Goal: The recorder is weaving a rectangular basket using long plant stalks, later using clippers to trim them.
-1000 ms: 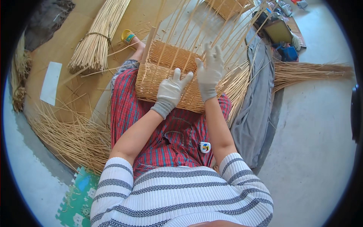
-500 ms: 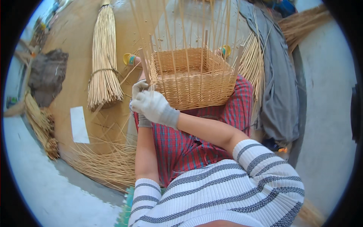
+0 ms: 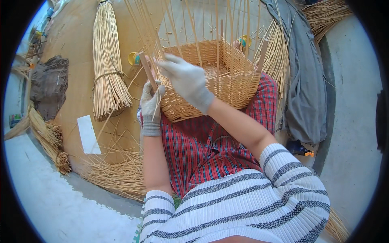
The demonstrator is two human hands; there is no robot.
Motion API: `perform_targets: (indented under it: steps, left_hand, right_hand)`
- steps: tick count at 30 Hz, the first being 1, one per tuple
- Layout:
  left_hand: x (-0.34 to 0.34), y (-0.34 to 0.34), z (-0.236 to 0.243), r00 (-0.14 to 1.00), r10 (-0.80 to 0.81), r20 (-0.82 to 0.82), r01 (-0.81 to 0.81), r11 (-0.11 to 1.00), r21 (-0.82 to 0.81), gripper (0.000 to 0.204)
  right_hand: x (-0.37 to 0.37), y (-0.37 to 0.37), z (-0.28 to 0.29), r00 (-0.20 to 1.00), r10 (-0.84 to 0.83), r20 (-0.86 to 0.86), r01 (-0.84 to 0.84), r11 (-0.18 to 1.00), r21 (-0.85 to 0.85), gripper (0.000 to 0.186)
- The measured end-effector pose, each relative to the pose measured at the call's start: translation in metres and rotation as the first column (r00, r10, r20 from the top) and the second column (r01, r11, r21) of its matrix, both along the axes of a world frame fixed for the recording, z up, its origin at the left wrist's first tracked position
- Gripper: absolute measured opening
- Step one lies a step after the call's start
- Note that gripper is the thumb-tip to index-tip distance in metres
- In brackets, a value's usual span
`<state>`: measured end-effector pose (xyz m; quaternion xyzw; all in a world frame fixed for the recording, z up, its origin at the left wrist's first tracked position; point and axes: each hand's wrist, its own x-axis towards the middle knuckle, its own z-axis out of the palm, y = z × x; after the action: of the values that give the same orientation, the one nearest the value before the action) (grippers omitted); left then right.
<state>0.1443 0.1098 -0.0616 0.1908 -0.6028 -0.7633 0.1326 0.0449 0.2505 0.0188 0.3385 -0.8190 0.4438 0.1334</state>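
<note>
A rectangular wicker basket (image 3: pixel 210 99) rests tilted on my lap, with thin upright stakes (image 3: pixel 196 38) rising from its walls and flat wooden posts at its corners. In a white knit glove, my left hand (image 3: pixel 151 103) is closed round the foot of the left corner post (image 3: pixel 148 69). A loose weaving strand (image 3: pixel 157 106) hangs over that glove. My right hand (image 3: pixel 186 79), gloved too, is over the near wall by the same corner. Its fingers stretch out to the left, slightly smeared, among the stakes; I see nothing held in them.
A tied bundle of peeled rods (image 3: pixel 108 65) lies at the left, near a white sheet (image 3: pixel 88 134). Loose strands (image 3: pixel 113 172) spread beside my left arm. On the right are more rods (image 3: pixel 275 56) and a grey cloth (image 3: pixel 306 93). Brown cloth (image 3: pixel 49 87) lies far left.
My right hand has moved up and right, away from my left hand, its fingers stretching out. My left hand now shows wrapped round the corner post. The basket has shifted and turned slightly.
</note>
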Motion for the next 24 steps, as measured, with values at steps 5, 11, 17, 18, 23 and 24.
perform_targets:
  steps: [5, 11, 17, 18, 23, 24]
  left_hand:
    - [-0.008, 0.016, -0.010, 0.983, 0.184, -0.005, -0.184, 0.982, 0.044, 0.023]
    - [-0.018, 0.053, 0.003, 0.853, 0.505, -0.129, -0.521, 0.819, -0.239, 0.034]
    - [0.015, 0.099, 0.025, 0.944, 0.234, -0.234, -0.322, 0.495, -0.807, 0.050]
    - [0.011, 0.110, 0.027, 0.983, 0.157, -0.097, -0.149, 0.366, -0.919, 0.054]
    - [-0.009, 0.122, 0.036, 0.973, 0.135, 0.187, 0.177, 0.089, -0.980, 0.064]
    - [-0.010, 0.120, 0.035, 0.968, 0.113, 0.224, 0.217, 0.070, -0.974, 0.064]
  right_hand:
    - [-0.012, -0.003, 0.022, 0.998, 0.012, 0.055, -0.012, 1.000, -0.004, 0.061]
    - [0.015, 0.109, -0.029, 0.817, 0.191, 0.544, 0.003, 0.942, -0.335, 0.049]
    - [-0.013, 0.127, -0.031, 0.880, 0.050, 0.472, 0.008, 0.993, -0.121, 0.036]
    - [-0.021, 0.122, -0.024, 0.949, 0.052, 0.310, -0.036, 0.998, -0.057, 0.036]
    - [-0.051, 0.091, 0.012, 0.973, 0.115, -0.199, -0.073, 0.976, 0.206, 0.037]
    - [-0.054, 0.094, 0.016, 0.971, 0.046, -0.236, -0.034, 0.998, 0.054, 0.039]
